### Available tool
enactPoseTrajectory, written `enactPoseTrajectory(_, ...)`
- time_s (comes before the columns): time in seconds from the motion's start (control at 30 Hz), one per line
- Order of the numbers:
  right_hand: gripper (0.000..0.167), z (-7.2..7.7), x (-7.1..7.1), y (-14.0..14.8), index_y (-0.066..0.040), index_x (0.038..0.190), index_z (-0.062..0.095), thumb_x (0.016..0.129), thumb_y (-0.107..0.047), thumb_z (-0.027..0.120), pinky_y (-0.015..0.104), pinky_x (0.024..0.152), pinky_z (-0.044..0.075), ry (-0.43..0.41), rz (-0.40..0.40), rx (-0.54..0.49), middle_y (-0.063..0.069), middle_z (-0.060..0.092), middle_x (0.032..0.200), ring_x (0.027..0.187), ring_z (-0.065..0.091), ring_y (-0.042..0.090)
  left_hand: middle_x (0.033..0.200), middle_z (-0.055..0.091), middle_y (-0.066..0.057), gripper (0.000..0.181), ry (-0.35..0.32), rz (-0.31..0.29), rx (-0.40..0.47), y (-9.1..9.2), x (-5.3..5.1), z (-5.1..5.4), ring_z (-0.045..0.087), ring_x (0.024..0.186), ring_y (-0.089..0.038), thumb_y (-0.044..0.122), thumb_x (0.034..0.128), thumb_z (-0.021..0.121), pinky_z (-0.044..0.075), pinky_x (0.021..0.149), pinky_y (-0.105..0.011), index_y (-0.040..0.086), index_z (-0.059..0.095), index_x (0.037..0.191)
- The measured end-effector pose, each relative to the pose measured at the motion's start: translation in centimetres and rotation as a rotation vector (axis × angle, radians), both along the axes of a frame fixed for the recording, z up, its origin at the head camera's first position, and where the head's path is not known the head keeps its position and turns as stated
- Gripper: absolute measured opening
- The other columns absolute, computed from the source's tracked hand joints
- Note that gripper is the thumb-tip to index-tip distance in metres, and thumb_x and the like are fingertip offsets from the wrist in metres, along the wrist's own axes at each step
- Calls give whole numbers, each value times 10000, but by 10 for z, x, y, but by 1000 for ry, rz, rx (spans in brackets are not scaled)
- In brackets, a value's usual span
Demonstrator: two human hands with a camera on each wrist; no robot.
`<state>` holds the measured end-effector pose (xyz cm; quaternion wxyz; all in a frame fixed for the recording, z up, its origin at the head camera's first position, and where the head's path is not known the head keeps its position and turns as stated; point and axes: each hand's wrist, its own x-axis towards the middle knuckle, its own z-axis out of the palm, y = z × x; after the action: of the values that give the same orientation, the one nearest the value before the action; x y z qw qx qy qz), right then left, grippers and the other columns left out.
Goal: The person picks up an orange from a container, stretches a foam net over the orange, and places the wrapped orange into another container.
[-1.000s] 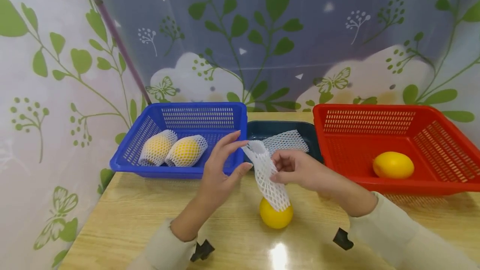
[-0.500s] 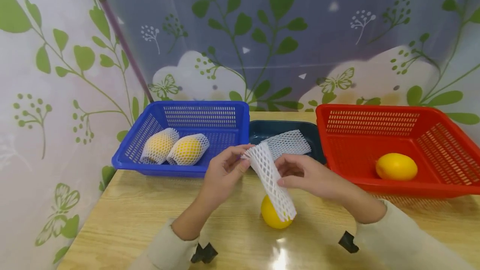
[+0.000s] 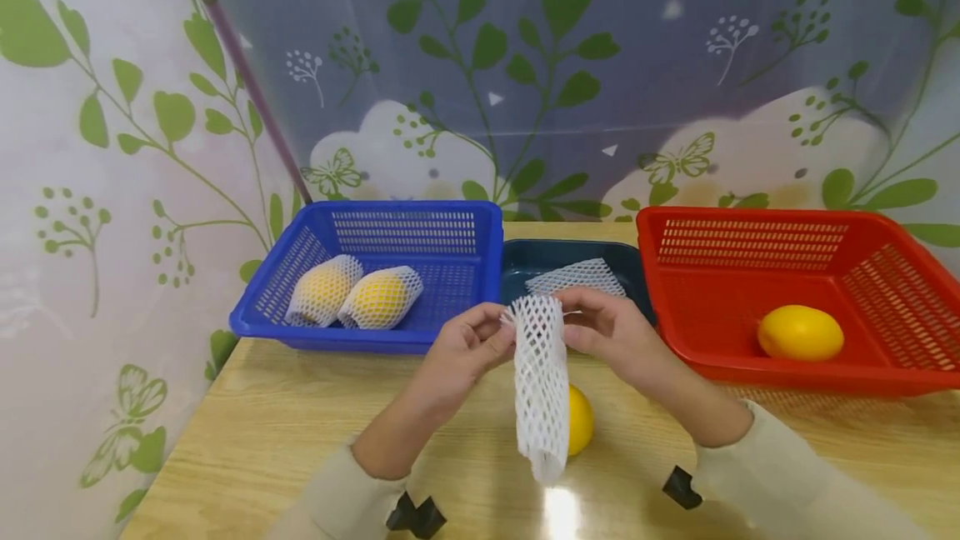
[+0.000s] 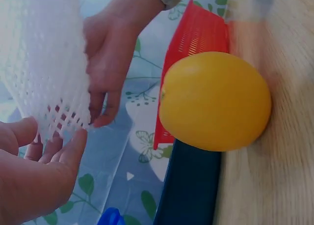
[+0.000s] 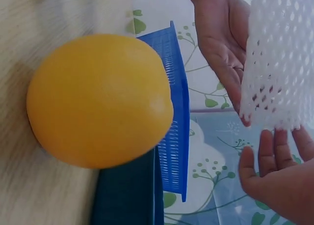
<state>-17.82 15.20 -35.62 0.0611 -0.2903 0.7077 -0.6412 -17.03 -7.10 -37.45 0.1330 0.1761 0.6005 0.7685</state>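
A white foam net sleeve (image 3: 542, 390) hangs between my hands, its long end pointing toward me. My left hand (image 3: 468, 350) pinches the sleeve's upper left edge between thumb and fingers. At the upper right edge, my right hand (image 3: 611, 338) holds the sleeve with thumb and fingertips. Behind the sleeve, on the table, lies a smooth yellow lemon-like fruit (image 3: 581, 421), partly hidden in the head view. Both wrist views show this fruit (image 4: 216, 101) whole and apart from the hands.
A blue basket (image 3: 360, 343) at left holds two yellow fruits in foam nets (image 3: 381, 298). The red basket (image 3: 810, 375) at right holds one bare yellow fruit (image 3: 801, 332). Between them a dark tray (image 3: 525, 255) holds more foam netting (image 3: 581, 276). A patterned curtain stands behind.
The sleeve has swung from slanting right to hanging straight toward me, covering more of the fruit. My left hand has closed on its edge, and my right hand has moved up to the top edge.
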Motion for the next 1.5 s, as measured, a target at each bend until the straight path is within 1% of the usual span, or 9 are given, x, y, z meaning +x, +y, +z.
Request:
enactPoseTrajectory(0.2,169,-5,3,0,49,998,596,895,-49,688,222,741,555,-4,-24,-68,-1,637,936,819,602,174,979,654,8,275,-1,-21,-55,0,0,-6,621,898,-93,77,994,543,527,845,-221,-129,510,1174)
enactPoseTrajectory(0.37,173,-9,6,2,58,974,573,888,-34,692,202,664,545,-47,-92,-32,-5,624,882,750,588,161,967,662,29,283,-5,-26,-64,0,1,-7,622,904,-85,56,994,534,522,873,-242,-122,480,1207)
enactPoseTrajectory(0.6,174,-15,8,5,57,1034,553,911,-17,652,252,680,569,-229,-156,12,23,648,918,755,622,162,985,642,18,416,14,-69,-8,3,1,-14,627,944,-124,91,986,564,505,950,-355,33,381,1355)
enactPoseTrajectory(0.8,230,-23,16,9,23,1065,548,859,98,618,275,690,577,-388,-220,-19,23,631,937,782,611,166,1071,593,-31,318,72,-43,-49,6,5,-20,639,898,-126,25,940,618,557,804,-272,-106,487,1199)
enactPoseTrajectory(0.9,286,-30,20,11,88,1121,514,840,118,557,268,661,571,-401,-245,-32,-12,645,902,746,610,134,1062,576,-29,270,34,-37,-37,8,8,-22,637,820,-102,-3,950,587,564,729,-245,-146,489,1157)
enactPoseTrajectory(1.0,360,-37,24,11,155,1200,464,850,87,509,266,650,562,-409,-254,-27,-11,658,912,740,612,118,1104,550,-19,295,-42,-56,-20,9,11,-23,625,797,-84,27,956,591,550,685,-219,-119,485,1189)
enactPoseTrajectory(1.13,399,-42,27,11,114,1299,437,927,-5,520,272,663,558,-446,-262,9,47,655,1009,800,615,148,1191,513,-48,444,-116,-124,-19,8,12,-28,612,884,-95,115,926,668,539,725,-223,-58,462,1279)
enactPoseTrajectory(1.3,249,-46,31,11,-1,1161,501,978,-149,583,261,653,552,-522,-276,5,47,608,937,788,588,154,1330,447,-141,554,-171,-209,-48,4,15,-37,593,1065,-161,8,876,690,541,848,-296,-37,396,1344)
enactPoseTrajectory(1.5,237,-57,35,15,26,1095,513,960,-138,618,233,602,526,-495,-313,32,26,595,873,737,567,133,1365,412,-171,587,-177,-180,-133,4,18,-44,578,1102,-202,-113,846,659,527,872,-309,-27,401,1367)
